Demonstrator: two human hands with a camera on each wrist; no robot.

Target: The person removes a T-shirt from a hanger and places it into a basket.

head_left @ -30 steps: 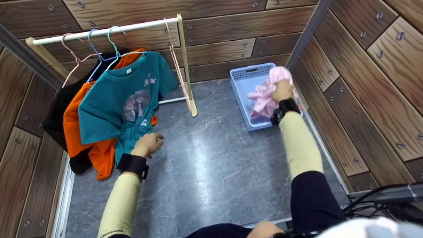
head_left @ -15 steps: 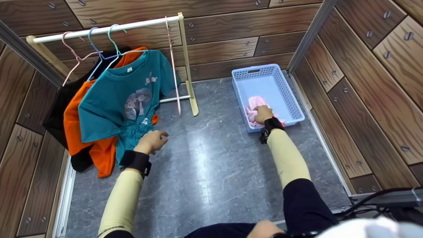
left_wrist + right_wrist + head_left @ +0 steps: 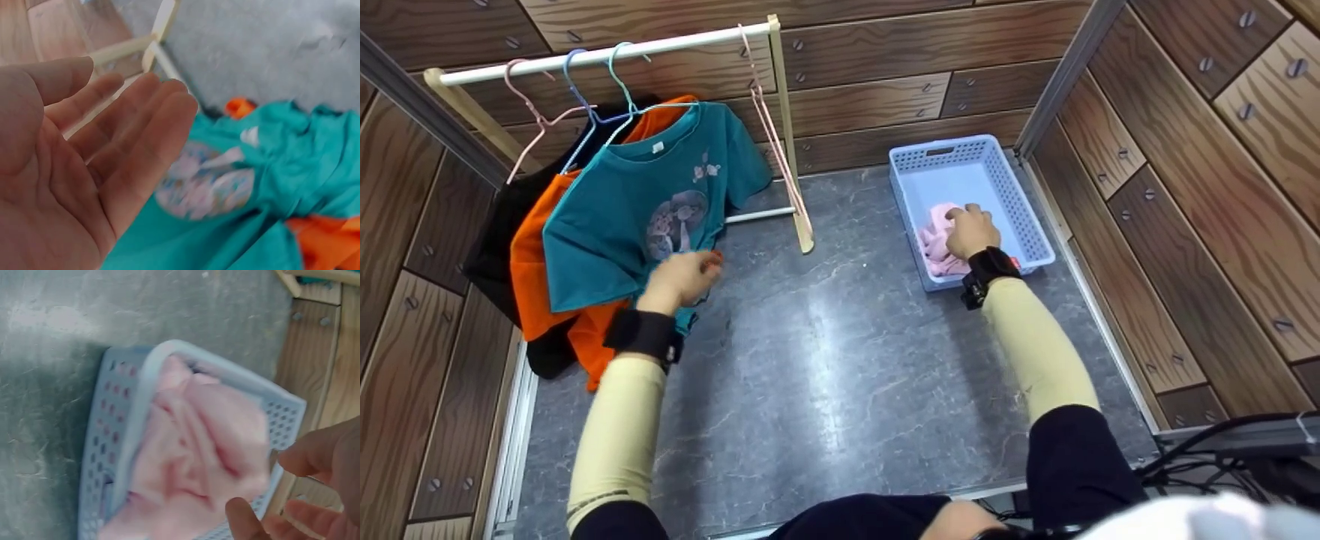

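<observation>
My right hand (image 3: 973, 231) is over the blue plastic basket (image 3: 897, 202), its thumb and fingers spread apart. Beneath it a crumpled pink cloth garment (image 3: 936, 247) lies in the basket's near left corner. The right wrist view shows the fingertips close beside the pink garment (image 3: 197, 455), gripping none of it. My left hand (image 3: 684, 279) is in front of the teal T-shirt (image 3: 607, 225), overlapping its lower part. In the left wrist view that hand (image 3: 112, 140) is palm up with fingers extended and nothing in it; the shirt's printed picture (image 3: 205, 188) shows beyond.
A clothes rack (image 3: 607, 56) at the back left carries an orange garment (image 3: 536, 300) and a black garment (image 3: 495, 255) behind the teal shirt. A bare pink hanger (image 3: 780, 142) hangs at its right end. Wood-patterned walls (image 3: 877, 60) surround the grey floor (image 3: 780, 390).
My right hand has lowered the pink garment into the basket's near left corner and let go. My left hand has moved forward over the teal shirt. The bare pink hanger has swung.
</observation>
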